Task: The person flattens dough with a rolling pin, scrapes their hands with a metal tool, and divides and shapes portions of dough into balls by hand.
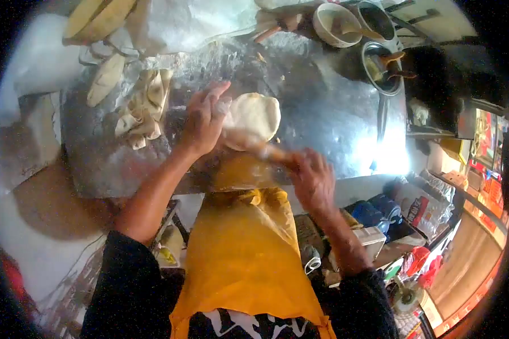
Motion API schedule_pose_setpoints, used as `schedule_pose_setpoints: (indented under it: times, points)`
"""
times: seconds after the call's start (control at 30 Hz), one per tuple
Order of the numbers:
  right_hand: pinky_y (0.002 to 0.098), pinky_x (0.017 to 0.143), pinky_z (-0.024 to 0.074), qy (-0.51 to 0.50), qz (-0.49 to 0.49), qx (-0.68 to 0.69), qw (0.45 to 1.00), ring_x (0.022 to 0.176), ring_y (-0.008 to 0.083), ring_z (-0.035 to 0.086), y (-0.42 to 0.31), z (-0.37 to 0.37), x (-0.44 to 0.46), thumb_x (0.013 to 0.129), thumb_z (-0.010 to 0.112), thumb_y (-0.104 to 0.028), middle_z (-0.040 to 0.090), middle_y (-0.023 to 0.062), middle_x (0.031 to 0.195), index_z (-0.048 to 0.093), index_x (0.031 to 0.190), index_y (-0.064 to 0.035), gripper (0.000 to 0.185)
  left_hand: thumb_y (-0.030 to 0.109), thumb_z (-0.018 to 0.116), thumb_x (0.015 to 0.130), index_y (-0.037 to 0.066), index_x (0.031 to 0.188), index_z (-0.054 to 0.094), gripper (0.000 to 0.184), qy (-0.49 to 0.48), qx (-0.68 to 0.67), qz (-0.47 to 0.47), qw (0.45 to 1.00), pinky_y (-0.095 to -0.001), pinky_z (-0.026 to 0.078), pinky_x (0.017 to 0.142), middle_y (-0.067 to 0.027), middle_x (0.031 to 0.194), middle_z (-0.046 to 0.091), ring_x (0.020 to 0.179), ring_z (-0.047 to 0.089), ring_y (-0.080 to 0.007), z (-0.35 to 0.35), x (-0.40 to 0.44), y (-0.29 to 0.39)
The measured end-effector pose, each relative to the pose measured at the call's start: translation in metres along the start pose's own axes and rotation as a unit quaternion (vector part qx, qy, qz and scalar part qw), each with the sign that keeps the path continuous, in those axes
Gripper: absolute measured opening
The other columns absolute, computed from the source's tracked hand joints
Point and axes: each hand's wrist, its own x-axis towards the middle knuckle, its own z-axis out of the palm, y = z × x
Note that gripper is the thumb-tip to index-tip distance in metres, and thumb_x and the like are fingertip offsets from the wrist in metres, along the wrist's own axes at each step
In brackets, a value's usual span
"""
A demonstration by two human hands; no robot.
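Note:
A pale, flattened round of dough (pixel 257 114) lies on the dark floured worktop in front of me. My left hand (pixel 205 121) is at its left side, with the dough's edge between thumb and fingers. In my right hand (pixel 313 178), closed around one end, is a wooden rolling pin (pixel 272 153). The pin slants up and left across the near edge of the dough, and its far part is smeared by motion. To the left of my left hand lies a folded heap of dough strips (pixel 147 107).
Shaped dough pieces (pixel 106 80) lie at the far left, near a white sheet (pixel 192 25). Toward the back right are a bowl (pixel 335 25), a dark pot (pixel 377 21) and a metal pan (pixel 373 68) with wooden handles. Bags (pixel 418 206) and boxes sit below the worktop's right edge.

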Motion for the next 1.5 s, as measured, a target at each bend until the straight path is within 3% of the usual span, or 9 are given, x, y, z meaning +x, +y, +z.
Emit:
schedule_pose_setpoints:
  times: [0.07, 0.2, 0.43, 0.63, 0.83, 1.07, 1.2, 1.3, 1.5]
  points:
    - [0.0548, 0.104, 0.0389, 0.061, -0.030, -0.070, 0.995, 0.123, 0.0385, 0.053, 0.030, 0.025, 0.070, 0.092, 0.062, -0.041, 0.056, 0.0155, 0.137, 0.057, 0.135, -0.0163, 0.050, 0.030, 0.053, 0.099, 0.010, 0.144, 0.050, 0.049, 0.018, 0.259, 0.029, 0.965, -0.0574, 0.025, 0.117, -0.0110, 0.147, 0.050, 0.139, 0.043, -0.0343, 0.005, 0.025, -0.005]
    - [0.0536, 0.109, 0.0362, 0.181, -0.033, -0.137, 0.973, 0.133, 0.0385, 0.047, 0.078, 0.036, 0.193, 0.094, 0.057, -0.054, 0.049, 0.0200, 0.146, 0.048, 0.144, -0.0095, 0.067, 0.043, 0.057, 0.096, 0.013, 0.149, 0.042, 0.062, -0.063, 0.260, 0.098, 0.959, -0.0588, 0.024, 0.117, -0.0088, 0.158, 0.037, 0.142, 0.038, -0.0370, 0.033, 0.078, -0.064]
    - [0.0519, 0.112, 0.0321, 0.063, -0.001, -0.102, 0.993, 0.141, 0.0389, 0.041, 0.015, 0.062, 0.012, 0.095, 0.046, -0.065, 0.041, 0.0244, 0.153, 0.041, 0.146, 0.0047, 0.087, 0.039, 0.065, 0.089, -0.002, 0.151, 0.034, 0.080, -0.201, 0.229, 0.034, 0.952, -0.0549, 0.030, 0.116, -0.0228, 0.157, 0.035, 0.145, 0.036, -0.0382, 0.007, -0.060, -0.001]
    - [0.0543, 0.110, 0.0335, 0.130, 0.003, -0.121, 0.984, 0.135, 0.0407, 0.044, 0.059, 0.018, 0.183, 0.093, 0.054, -0.059, 0.044, 0.0224, 0.150, 0.045, 0.146, -0.0034, 0.077, 0.039, 0.063, 0.090, -0.001, 0.149, 0.039, 0.075, -0.054, 0.226, 0.035, 0.972, -0.0524, 0.022, 0.120, -0.0191, 0.156, 0.037, 0.146, 0.033, -0.0347, 0.031, 0.087, -0.040]
    - [0.0542, 0.117, 0.0250, 0.059, 0.016, -0.152, 0.987, 0.144, 0.0364, 0.037, 0.012, 0.078, -0.015, 0.093, 0.047, -0.067, 0.039, 0.0226, 0.154, 0.036, 0.150, 0.0017, 0.089, 0.046, 0.069, 0.085, -0.009, 0.149, 0.034, 0.091, -0.132, 0.262, 0.027, 0.956, -0.0533, 0.024, 0.119, -0.0270, 0.157, 0.031, 0.147, 0.029, -0.0409, 0.020, -0.090, 0.000]
    - [0.0558, 0.113, 0.0301, 0.101, 0.000, -0.100, 0.990, 0.137, 0.0391, 0.044, 0.063, 0.025, 0.196, 0.096, 0.052, -0.056, 0.045, 0.0223, 0.149, 0.041, 0.147, -0.0028, 0.075, 0.042, 0.056, 0.095, 0.003, 0.154, 0.030, 0.075, 0.026, 0.204, 0.055, 0.977, -0.0565, 0.021, 0.118, -0.0224, 0.158, 0.032, 0.144, 0.032, -0.0426, 0.043, 0.091, -0.059]
    - [0.0559, 0.115, 0.0288, 0.075, -0.015, -0.104, 0.992, 0.138, 0.0405, 0.042, 0.044, 0.053, 0.088, 0.094, 0.057, -0.052, 0.041, 0.0225, 0.153, 0.041, 0.148, -0.0012, 0.076, 0.023, 0.067, 0.084, 0.001, 0.153, 0.032, 0.081, -0.024, 0.235, 0.016, 0.972, -0.0579, 0.020, 0.119, -0.0214, 0.158, 0.032, 0.147, 0.029, -0.0403, 0.039, -0.014, -0.025]
    - [0.0556, 0.118, 0.0235, 0.029, 0.004, -0.100, 0.995, 0.145, 0.0367, 0.035, 0.001, 0.059, -0.023, 0.093, 0.054, -0.060, 0.037, 0.0226, 0.155, 0.034, 0.151, 0.0035, 0.088, 0.067, 0.047, 0.092, -0.005, 0.154, 0.027, 0.097, -0.174, 0.261, -0.008, 0.949, -0.0570, 0.018, 0.119, -0.0245, 0.161, 0.024, 0.150, 0.024, -0.0408, 0.025, -0.125, 0.015]
    - [0.0570, 0.112, 0.0324, 0.129, -0.060, -0.157, 0.977, 0.137, 0.0369, 0.044, 0.070, 0.039, 0.175, 0.094, 0.055, -0.056, 0.042, 0.0207, 0.152, 0.045, 0.147, -0.0097, 0.071, 0.045, 0.058, 0.094, 0.007, 0.153, 0.035, 0.074, -0.003, 0.313, 0.084, 0.946, -0.0601, 0.022, 0.117, -0.0189, 0.161, 0.029, 0.146, 0.031, -0.0395, 0.039, 0.076, -0.043]
